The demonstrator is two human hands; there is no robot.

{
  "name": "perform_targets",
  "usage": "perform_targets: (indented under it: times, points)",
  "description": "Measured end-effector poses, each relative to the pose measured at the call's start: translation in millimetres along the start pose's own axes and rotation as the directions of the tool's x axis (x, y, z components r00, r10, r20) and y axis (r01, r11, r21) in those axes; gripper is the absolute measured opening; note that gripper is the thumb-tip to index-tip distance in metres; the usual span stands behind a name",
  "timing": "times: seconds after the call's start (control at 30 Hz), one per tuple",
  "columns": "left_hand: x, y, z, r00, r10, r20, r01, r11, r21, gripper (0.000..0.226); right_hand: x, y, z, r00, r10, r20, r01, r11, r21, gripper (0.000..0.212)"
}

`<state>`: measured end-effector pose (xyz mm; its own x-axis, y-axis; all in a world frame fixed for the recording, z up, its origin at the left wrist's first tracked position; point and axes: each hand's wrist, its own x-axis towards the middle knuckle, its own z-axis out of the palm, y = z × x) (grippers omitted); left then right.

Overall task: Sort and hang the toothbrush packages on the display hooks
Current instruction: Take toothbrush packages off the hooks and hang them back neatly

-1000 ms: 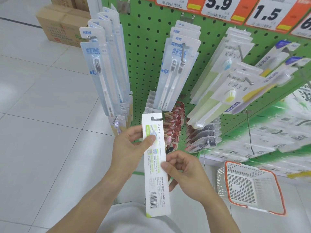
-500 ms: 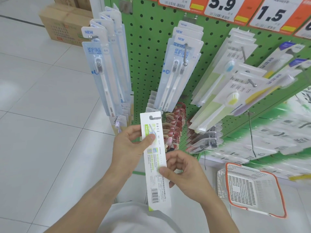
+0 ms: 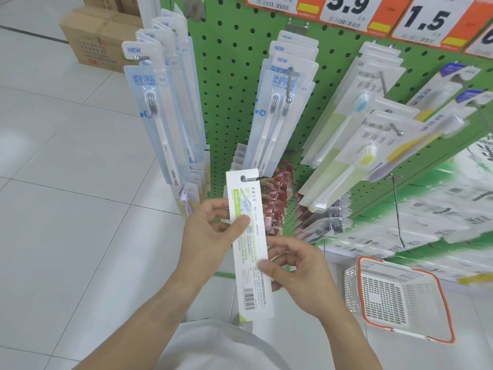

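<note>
I hold one long white and green toothbrush package (image 3: 246, 231) upright, its printed back toward me, hang hole at the top. My left hand (image 3: 208, 231) pinches its upper part with the thumb across the card. My right hand (image 3: 296, 271) pinches its middle from the right. The package sits in front of the green pegboard (image 3: 234, 84). Blue NEW packages hang on the left hook (image 3: 157, 113) and the middle hook (image 3: 277, 102). White and green packages (image 3: 354, 145) hang on hooks to the right. A bare long hook (image 3: 398, 212) sticks out lower right.
A white basket with an orange rim (image 3: 402, 297) stands on the floor at lower right. Red packets (image 3: 277, 193) hang behind the held package. Cardboard boxes (image 3: 98, 36) stand at the far left. Price tags (image 3: 424, 20) run along the top. White floor tiles lie to the left.
The package has been lifted a little toward the pegboard, with both hands keeping the same grip. The view has shifted slightly upward.
</note>
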<state>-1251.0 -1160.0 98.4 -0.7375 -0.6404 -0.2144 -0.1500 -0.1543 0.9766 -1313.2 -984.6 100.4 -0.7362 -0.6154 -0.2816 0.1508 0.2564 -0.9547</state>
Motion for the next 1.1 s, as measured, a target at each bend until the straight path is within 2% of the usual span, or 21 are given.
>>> perform_targets:
  times: [0.2,0.33,0.47,0.53,0.63,0.83,0.97,1.1]
  points:
    - [1.2,2.6,0.9,0.996,-0.019,-0.087,0.02,1.0,0.015,0.024,-1.5,1.1,-4.6,1.0,-0.003,0.025,0.006,0.995,-0.099,0.045]
    - [4.2,-0.2,0.0,0.989,-0.04,-0.145,0.036,0.999,-0.027,0.019,-3.3,-1.2,-8.2,0.993,0.047,0.105,-0.023,0.975,-0.22,0.057]
    - [7.2,-4.4,-3.4,0.986,-0.053,-0.159,0.046,0.998,-0.047,0.018,-5.0,1.2,-11.8,0.983,0.11,0.146,-0.068,0.961,-0.267,0.039]
    - [6.8,-5.6,-4.7,0.985,-0.063,-0.163,0.053,0.997,-0.062,0.019,-6.2,1.6,-13.7,0.969,0.15,0.195,-0.079,0.941,-0.328,0.035]
    - [5.7,-6.0,-4.2,0.985,-0.067,-0.158,0.057,0.996,-0.067,0.021,-6.8,3.0,-15.9,0.956,0.183,0.23,-0.103,0.942,-0.32,0.031]
    - [0.5,-3.3,-3.9,0.991,-0.096,-0.097,0.093,0.995,-0.04,0.026,-7.7,6.3,-21.4,0.973,0.153,0.175,-0.093,0.946,-0.311,0.035]
    - [-6.2,4.0,-0.8,0.992,-0.103,-0.074,0.099,0.994,-0.053,0.02,-9.9,3.2,-29.8,0.972,0.147,0.185,-0.082,0.943,-0.322,0.038]
    - [-13.7,12.6,7.2,0.996,-0.092,-0.003,0.091,0.99,-0.104,0.021,-9.5,1.1,-36.8,0.983,0.152,0.102,-0.104,0.922,-0.373,0.033]
